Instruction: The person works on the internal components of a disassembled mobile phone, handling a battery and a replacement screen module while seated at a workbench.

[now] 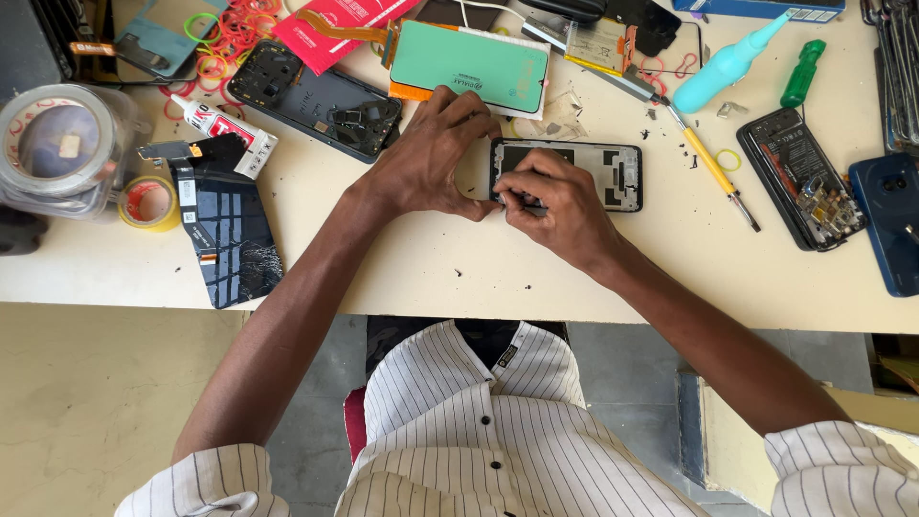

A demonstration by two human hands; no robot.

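At the far left of the tabletop (pixel 402 273) stands a clear tub of tape rolls (pixel 59 144), with a small yellow tape roll (pixel 145 202) beside it and a cracked dark screen panel (pixel 228 235) lying near the front edge. Above that lie a white glue tube (pixel 222 129), loose coloured rubber bands (pixel 225 43) and an opened dark phone body (pixel 316 101). A green-backed display panel (pixel 469 62) lies just beyond the hands.

The left hand (pixel 426 163) rests flat on the tabletop, its fingers pressing on the left end of the black phone frame (pixel 574 172), which lies in the middle of the tabletop with its inner side up. This grip is a steadying press rather than a closed clasp. The right hand (pixel 555 206) is clenched around a thin dark tool (pixel 525 202), only a short part of which shows, so its kind cannot be told; its tip meets the frame's lower left edge.

The step in hand looks like working or scraping along the frame's edge, probably clearing residue or freeing a part. The next move likely calls for firm holding by the left hand while the tool travels along the rim with light, steady pressure.

Further right lie a yellow-handled tool (pixel 713 163), a teal squeeze bottle (pixel 728 65), a green screwdriver (pixel 802 75), an opened phone with bare boards (pixel 802 180) and a blue phone back (pixel 890 225).
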